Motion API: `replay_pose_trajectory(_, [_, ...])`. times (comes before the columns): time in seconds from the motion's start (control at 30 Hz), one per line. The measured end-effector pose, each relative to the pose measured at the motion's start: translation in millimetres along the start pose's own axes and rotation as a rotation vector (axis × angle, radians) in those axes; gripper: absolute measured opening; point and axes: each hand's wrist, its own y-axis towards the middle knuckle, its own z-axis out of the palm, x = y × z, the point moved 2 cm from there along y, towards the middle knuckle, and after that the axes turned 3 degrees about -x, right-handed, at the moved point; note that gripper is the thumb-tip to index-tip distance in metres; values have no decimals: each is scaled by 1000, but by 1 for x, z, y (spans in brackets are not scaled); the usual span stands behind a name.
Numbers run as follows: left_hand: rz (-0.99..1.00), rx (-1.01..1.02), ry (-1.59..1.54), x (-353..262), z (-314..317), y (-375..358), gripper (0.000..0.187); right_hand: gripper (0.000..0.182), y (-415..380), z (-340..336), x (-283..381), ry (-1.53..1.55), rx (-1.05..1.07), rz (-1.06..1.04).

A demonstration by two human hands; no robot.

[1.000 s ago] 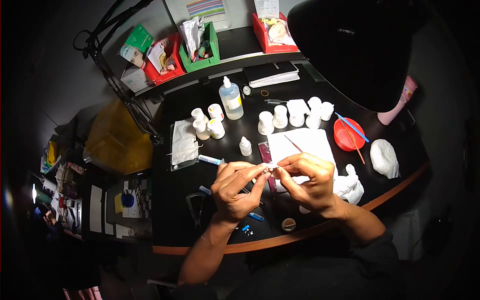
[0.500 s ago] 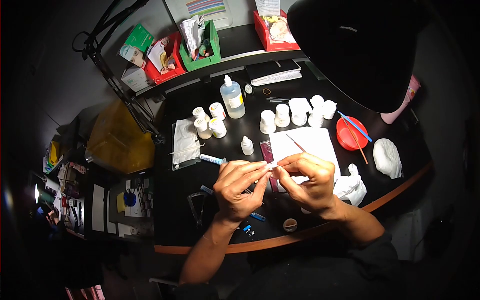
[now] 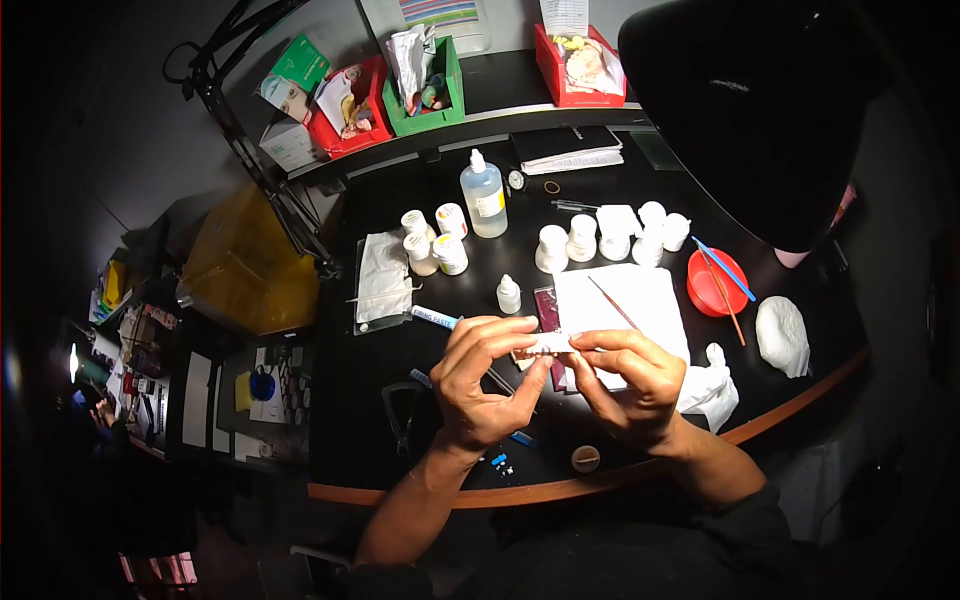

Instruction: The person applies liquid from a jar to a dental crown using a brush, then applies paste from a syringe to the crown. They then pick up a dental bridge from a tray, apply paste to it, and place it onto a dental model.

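A small whitish piece (image 3: 545,345), too small to make out in detail, is held up between both hands over the desk. My left hand (image 3: 488,385) grips its left end between thumb and fingers. At its right end, the fingertips and thumb of my right hand (image 3: 632,380) pinch it. Behind the hands lie a white pad (image 3: 645,300) with a thin brush (image 3: 610,302) on it and a dark red strip (image 3: 547,310). A syringe labelled firing paste (image 3: 433,317) lies beyond my left hand. The small white dropper bottle (image 3: 508,294) stands upright behind the piece.
Several white jars (image 3: 551,249) and a large clear bottle (image 3: 485,195) stand farther back. At the right are a red bowl (image 3: 705,290) with brushes across it, a white mound (image 3: 782,335) and crumpled tissue (image 3: 715,390). A black lamp (image 3: 740,110) hangs at upper right.
The view has shifted slightly. My hands have moved a little apart, and more of the whitish piece shows between them.
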Motion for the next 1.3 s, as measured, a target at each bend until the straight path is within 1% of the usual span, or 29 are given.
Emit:
replay_pose_trajectory(0.1, [-94, -34, -113, 0, -2, -2, 27, 15, 0, -3, -1, 37, -1, -61])
replay_pose_trajectory(0.2, [39, 44, -49, 0, -5, 0, 25, 14, 0, -3, -2, 56, 1, -70])
replay_pose_trajectory(0.33, [147, 52, 89, -4, -4, 0, 24, 14, -2, -3, -4, 41, 7, -56])
replay_pose_trajectory(0.43, [184, 56, 154, -8, -3, 1, 23, 13, -2, -2, -4, 37, 6, -20])
replay_pose_trajectory(0.53, [143, 56, 137, -5, 0, -1, 22, 13, -2, -2, -3, 27, -2, -16])
replay_pose_trajectory(0.67, [135, 78, 133, -4, -1, -1, 23, 13, -1, -1, -4, 28, -6, -6])
replay_pose_trajectory(0.77, [129, 84, 138, -3, 0, -1, 23, 11, -1, 0, -7, 52, -2, 53])
replay_pose_trajectory(0.83, [114, 90, 128, -3, 1, -1, 24, 10, -2, 0, -9, 135, 11, 200])
replay_pose_trajectory(0.9, [48, 117, 87, -1, 4, -4, 25, 10, 0, -1, -8, 218, 42, 344])
replay_pose_trajectory(1.0, [-87, 147, 8, 0, 6, -8, 26, 14, -7, 1, -18, 487, 20, 646])
replay_pose_trajectory(1.03, [-139, 155, -21, 1, 7, -10, 26, 16, -7, 1, -20, 536, 40, 686])
replay_pose_trajectory(1.13, [-207, 186, -72, 0, 6, -9, 25, 17, -10, -1, -30, 625, 78, 743])
replay_pose_trajectory(1.3, [-192, 220, -118, 1, 7, -8, 22, 17, -8, -2, -28, 645, 83, 823])
